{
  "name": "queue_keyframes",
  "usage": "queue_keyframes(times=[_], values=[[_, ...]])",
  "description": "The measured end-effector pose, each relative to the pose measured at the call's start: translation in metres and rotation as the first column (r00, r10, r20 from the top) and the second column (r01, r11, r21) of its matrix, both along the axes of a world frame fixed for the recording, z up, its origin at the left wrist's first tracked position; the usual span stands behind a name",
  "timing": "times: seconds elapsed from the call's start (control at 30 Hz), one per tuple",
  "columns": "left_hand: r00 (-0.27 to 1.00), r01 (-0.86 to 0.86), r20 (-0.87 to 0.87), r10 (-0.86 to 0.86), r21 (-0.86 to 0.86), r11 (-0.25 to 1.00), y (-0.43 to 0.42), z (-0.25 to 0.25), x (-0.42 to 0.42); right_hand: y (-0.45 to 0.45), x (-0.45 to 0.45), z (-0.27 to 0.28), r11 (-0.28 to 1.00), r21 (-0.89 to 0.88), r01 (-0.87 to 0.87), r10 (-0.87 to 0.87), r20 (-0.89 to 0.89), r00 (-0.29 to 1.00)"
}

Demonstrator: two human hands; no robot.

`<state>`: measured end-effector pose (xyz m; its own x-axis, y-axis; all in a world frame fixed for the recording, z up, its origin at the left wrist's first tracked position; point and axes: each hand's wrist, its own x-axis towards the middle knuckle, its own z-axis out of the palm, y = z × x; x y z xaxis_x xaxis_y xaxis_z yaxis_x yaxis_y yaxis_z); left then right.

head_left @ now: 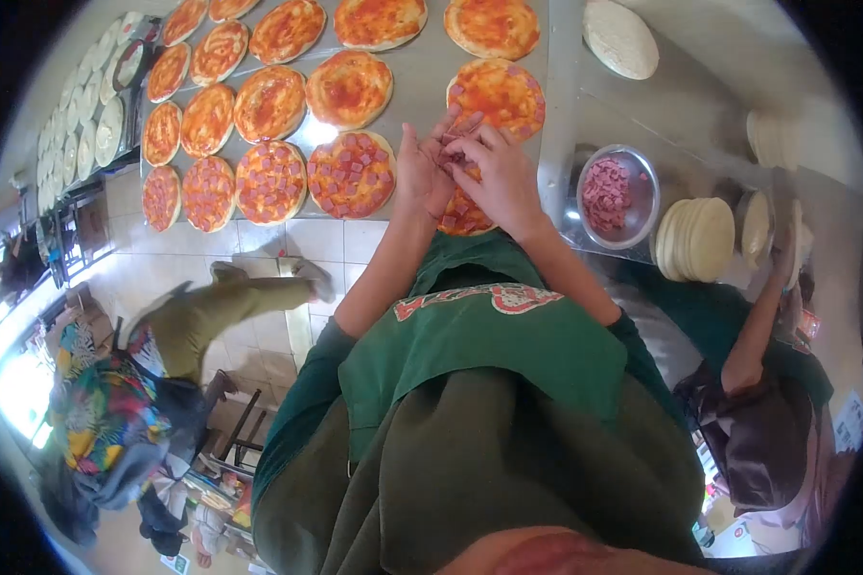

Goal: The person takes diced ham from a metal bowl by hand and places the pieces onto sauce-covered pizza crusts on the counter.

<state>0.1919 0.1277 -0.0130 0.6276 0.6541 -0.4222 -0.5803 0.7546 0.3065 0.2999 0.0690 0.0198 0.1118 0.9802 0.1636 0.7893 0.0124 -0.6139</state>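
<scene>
My left hand (424, 174) is turned palm up and cupped, with bits of diced ham (447, 161) partly visible in it. Over that palm, my right hand (497, 174) pinches at the ham with its fingertips. Both are above a pizza base with sauce and ham cubes (465, 213), which the hands and my apron partly hide. Just beyond them lies a sauced pizza base (508, 91) with some ham along its edge. To their left is a pizza base covered in ham cubes (351, 174). A metal bowl (654, 206) of diced ham (606, 195) stands to the right.
Rows of sauced bases (270, 103) cover the metal table (417, 91). Plain dough rounds (697, 240) are stacked beside the bowl, and one dough round (621, 38) lies farther back. A co-worker's arm (756, 331) is at right; another person (134, 383) is at left.
</scene>
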Motion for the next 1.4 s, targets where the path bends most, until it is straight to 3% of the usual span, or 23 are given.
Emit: queue_keyframes(times=[0.13, 0.33, 0.43, 0.5, 0.53, 0.57, 0.67, 0.97, 1.07, 1.27, 1.37, 1.4], values=[[1.0, -0.016, 0.009, 0.016, -0.036, 0.999, -0.006, -0.008, 0.0, 0.001, 0.002, 0.004, 0.998, -0.02, -0.055, 0.055, 0.038, 0.998], [0.995, -0.035, 0.086, 0.04, -0.05, 0.998, -0.007, -0.021, -0.005, 0.01, 0.01, -0.003, 0.993, -0.076, -0.089, 0.054, -0.374, 0.926], [0.996, -0.064, 0.053, 0.065, -0.012, 0.998, -0.006, -0.027, -0.008, 0.017, 0.014, -0.013, 0.996, -0.031, -0.09, 0.064, -0.474, 0.878], [0.996, -0.086, 0.034, 0.087, -0.017, 0.996, 0.0, -0.023, -0.008, 0.034, 0.027, -0.016, 0.994, -0.105, -0.01, -0.049, -0.545, 0.837], [0.995, -0.097, 0.036, 0.098, -0.031, 0.995, 0.0, -0.021, -0.009, 0.043, 0.035, -0.017, 0.99, -0.141, 0.027, -0.104, -0.575, 0.812], [0.993, -0.106, 0.037, 0.108, -0.045, 0.993, 0.0, -0.018, -0.011, 0.054, 0.045, -0.014, 0.993, -0.118, -0.002, -0.086, -0.734, 0.673], [0.993, -0.098, 0.065, 0.097, 0.022, 0.995, -0.001, -0.023, -0.018, 0.092, 0.078, -0.057, 0.991, -0.095, 0.09, -0.118, -0.353, 0.928], [0.993, -0.12, 0.015, 0.121, -0.043, 0.992, -0.007, -0.021, -0.024, 0.13, 0.089, -0.086, 0.984, -0.154, -0.092, 0.092, -0.007, 0.996], [0.991, -0.127, 0.044, 0.13, -0.054, 0.99, -0.005, -0.021, -0.019, 0.132, 0.09, -0.085, 0.987, -0.129, -0.099, 0.097, -0.022, 0.995], [0.99, -0.132, 0.041, 0.134, -0.04, 0.99, 0.002, -0.015, -0.007, 0.092, 0.078, -0.037, 0.988, -0.13, 0.08, -0.11, -0.243, 0.964], [0.992, -0.111, 0.057, 0.113, -0.044, 0.993, 0.003, -0.021, 0.0, 0.059, 0.051, -0.012, 0.985, -0.097, -0.143, 0.072, -0.524, 0.849], [0.995, -0.091, 0.031, 0.092, -0.038, 0.995, 0.003, -0.024, 0.003, 0.051, 0.045, -0.007, 0.986, -0.092, -0.14, 0.089, -0.425, 0.901]])
